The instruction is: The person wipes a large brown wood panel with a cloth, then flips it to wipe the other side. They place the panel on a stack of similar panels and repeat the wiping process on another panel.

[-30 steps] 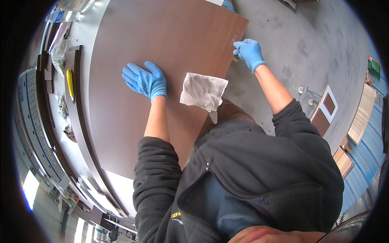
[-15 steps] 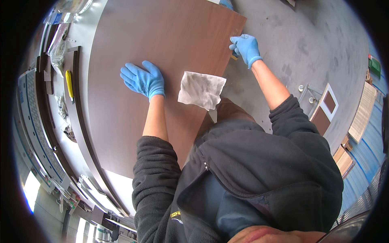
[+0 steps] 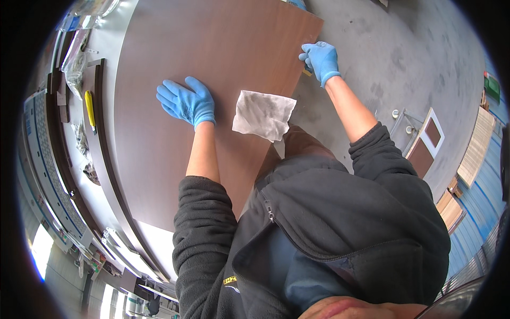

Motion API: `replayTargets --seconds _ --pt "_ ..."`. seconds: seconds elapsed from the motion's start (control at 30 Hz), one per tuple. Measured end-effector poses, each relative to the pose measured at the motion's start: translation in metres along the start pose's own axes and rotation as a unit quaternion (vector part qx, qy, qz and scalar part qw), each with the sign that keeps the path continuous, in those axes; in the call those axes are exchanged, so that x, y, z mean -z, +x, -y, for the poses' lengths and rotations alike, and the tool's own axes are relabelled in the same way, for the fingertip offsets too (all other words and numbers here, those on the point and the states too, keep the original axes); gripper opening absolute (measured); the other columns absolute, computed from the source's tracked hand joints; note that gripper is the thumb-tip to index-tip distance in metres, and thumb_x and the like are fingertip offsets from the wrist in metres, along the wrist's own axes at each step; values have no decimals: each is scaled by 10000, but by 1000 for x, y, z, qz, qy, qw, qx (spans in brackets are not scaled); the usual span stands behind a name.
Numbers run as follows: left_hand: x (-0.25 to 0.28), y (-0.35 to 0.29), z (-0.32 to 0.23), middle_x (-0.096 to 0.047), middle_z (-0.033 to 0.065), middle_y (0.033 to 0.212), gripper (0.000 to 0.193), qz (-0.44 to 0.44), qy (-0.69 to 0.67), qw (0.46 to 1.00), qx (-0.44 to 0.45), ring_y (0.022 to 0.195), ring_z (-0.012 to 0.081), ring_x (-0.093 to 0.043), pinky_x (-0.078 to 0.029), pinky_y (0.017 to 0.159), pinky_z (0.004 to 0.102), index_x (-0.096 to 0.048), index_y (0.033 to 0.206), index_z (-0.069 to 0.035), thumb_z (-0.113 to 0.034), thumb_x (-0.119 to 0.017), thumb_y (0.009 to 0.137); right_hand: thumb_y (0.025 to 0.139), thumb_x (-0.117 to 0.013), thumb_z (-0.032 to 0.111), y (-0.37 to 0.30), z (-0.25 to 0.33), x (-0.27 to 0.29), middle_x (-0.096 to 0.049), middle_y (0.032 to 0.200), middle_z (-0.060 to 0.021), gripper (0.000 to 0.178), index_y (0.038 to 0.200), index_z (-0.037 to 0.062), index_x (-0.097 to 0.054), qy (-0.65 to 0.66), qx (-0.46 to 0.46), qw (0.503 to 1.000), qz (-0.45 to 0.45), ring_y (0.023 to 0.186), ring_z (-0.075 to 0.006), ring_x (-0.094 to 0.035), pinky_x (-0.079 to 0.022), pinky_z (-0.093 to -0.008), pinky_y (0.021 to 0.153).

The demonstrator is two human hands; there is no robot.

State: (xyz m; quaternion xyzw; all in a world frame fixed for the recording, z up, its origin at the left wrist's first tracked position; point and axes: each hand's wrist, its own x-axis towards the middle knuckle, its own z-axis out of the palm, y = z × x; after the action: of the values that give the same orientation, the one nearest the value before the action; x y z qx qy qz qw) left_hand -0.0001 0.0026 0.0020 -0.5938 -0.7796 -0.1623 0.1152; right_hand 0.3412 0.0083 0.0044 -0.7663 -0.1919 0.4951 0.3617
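Observation:
A large brown wood-grain panel [image 3: 212, 48] lies flat in front of me. My left hand [image 3: 187, 101], in a blue glove, rests flat on it with the fingers spread. At the panel's right edge, near its far corner, my right hand [image 3: 321, 59] is closed, also in a blue glove. Its fingers are curled, and whatever they hold is hidden or too small to make out. A bit of something yellow [image 3: 307, 73] shows just below those fingers. Between my hands, close to the panel's near edge, lies a crumpled whitish cloth [image 3: 263, 115], touched by neither hand.
Left of the panel, a yellow utility knife [image 3: 90, 109] lies on a dark strip [image 3: 99, 149], beside clear plastic bags [image 3: 75, 66]. On the grey floor [image 3: 372, 69] to the right stands a white-framed piece with brown panes [image 3: 425, 142]. Wooden boards [image 3: 476, 148] are by the blue wall.
My right hand has shifted very slightly away from me along the panel's edge. The left hand and the cloth look almost the same, moved by a few pixels with the view.

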Motion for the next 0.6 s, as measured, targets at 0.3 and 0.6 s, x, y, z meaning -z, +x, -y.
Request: replayTargets --seconds 0.3,0.6 --pt "-4 -2 2 -582 211 1238 503 -25 14 1000 -9 1228 408 -533 -431 1051 527 -567 1255 25 -381 -627 965 911 -707 133 -4 3 -5 -778 771 -121 159 829 -4 -714 26 -4 1000 -7 592 -123 -642 -523 -307 573" --pt "-1 0 0 -556 174 1115 408 -49 18 998 -25 1132 381 -543 -439 991 508 -561 1137 -4 -361 -631 953 955 -712 109 -5 8 -7 -743 764 -121 140 855 36 -647 10 25 999 -22 544 -125 -585 -462 -318 506"
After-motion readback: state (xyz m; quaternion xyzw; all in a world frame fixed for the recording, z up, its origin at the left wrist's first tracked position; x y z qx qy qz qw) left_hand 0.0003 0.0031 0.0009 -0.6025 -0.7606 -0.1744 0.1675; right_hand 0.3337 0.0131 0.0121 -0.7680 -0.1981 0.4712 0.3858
